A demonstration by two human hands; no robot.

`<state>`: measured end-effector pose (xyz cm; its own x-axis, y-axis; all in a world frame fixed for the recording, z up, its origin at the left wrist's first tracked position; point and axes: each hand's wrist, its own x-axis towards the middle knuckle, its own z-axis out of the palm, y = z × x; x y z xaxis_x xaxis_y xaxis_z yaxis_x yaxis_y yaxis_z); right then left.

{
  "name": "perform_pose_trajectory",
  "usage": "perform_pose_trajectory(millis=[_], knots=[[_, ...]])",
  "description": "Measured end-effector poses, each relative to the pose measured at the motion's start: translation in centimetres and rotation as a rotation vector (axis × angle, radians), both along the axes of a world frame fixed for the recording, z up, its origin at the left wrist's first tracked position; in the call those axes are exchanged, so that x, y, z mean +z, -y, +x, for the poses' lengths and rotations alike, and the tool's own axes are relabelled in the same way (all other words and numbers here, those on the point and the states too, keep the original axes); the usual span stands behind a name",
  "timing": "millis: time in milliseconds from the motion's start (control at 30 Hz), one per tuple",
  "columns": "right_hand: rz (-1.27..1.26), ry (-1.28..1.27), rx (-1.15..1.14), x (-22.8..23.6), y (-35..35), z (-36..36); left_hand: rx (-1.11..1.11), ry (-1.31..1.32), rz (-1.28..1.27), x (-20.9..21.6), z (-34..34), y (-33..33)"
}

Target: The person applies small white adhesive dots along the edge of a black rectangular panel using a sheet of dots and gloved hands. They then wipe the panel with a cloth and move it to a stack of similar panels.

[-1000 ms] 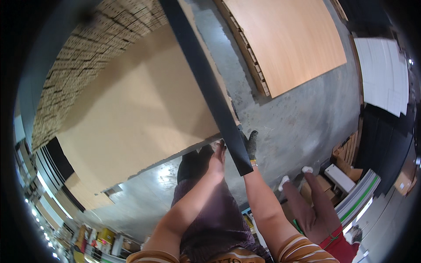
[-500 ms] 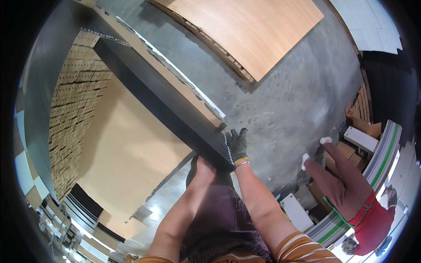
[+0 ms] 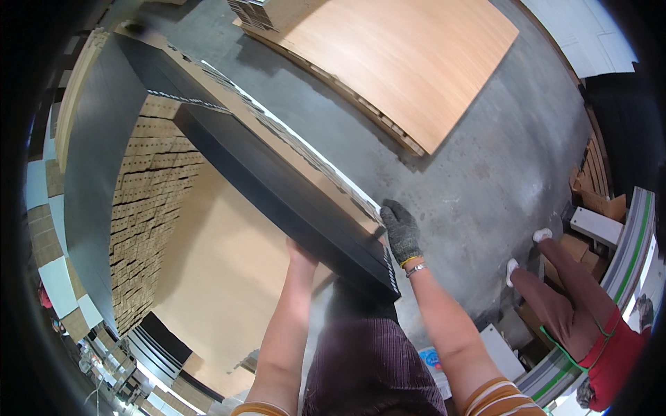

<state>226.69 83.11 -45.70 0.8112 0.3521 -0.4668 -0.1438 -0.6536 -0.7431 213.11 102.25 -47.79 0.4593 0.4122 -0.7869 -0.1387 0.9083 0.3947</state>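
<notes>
Long black boards (image 3: pixel 277 197) lie lengthwise in front of me, their near end close to my thighs. My bare left hand (image 3: pixel 300 254) grips the left side of the black boards, with its fingers partly hidden under the edge. On the opposite side, near the close end, my right hand (image 3: pixel 402 232) wears a dark grey glove with a yellow cuff. Its fingers are together and curled against the edge of the same boards; the thumb is hidden. A row of white marks runs along the near end. Brown sheet material (image 3: pixel 305 184) with a white edge lies along their right side.
Left of the boards is a large tan cardboard sheet (image 3: pixel 215 243), beside stacked brown pieces with holes (image 3: pixel 152 201). A wood-coloured panel stack (image 3: pixel 402 69) rests on a pallet ahead. At right, a person in red (image 3: pixel 614 353) stands beside a green-striped rail (image 3: pixel 628 256).
My left hand has moved forward along the boards' side. My right hand has shifted forward from the near end, and its spread fingers have drawn together. The whole view has shifted.
</notes>
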Motion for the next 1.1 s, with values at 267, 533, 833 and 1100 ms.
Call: perform_pose_trajectory(millis=[267, 533, 833, 1100], knots=[[0.169, 0.166, 0.839, -2.4, -12.7, 2.9, 0.01, 0.386, 0.028, -7.6, 1.2, -5.7], [0.046, -0.151, 0.873, -0.4, -15.6, 4.2, 0.11, 0.299, 0.038, -4.0, 3.0, -5.9], [0.164, -0.196, 0.789, -0.6, -27.3, 7.0, 0.172, 0.17, 0.189, -2.3, 6.7, -18.6], [0.211, -0.044, 0.759, -4.7, -35.4, 7.8, 0.139, 0.433, 0.195, -5.3, 8.7, -21.2]])
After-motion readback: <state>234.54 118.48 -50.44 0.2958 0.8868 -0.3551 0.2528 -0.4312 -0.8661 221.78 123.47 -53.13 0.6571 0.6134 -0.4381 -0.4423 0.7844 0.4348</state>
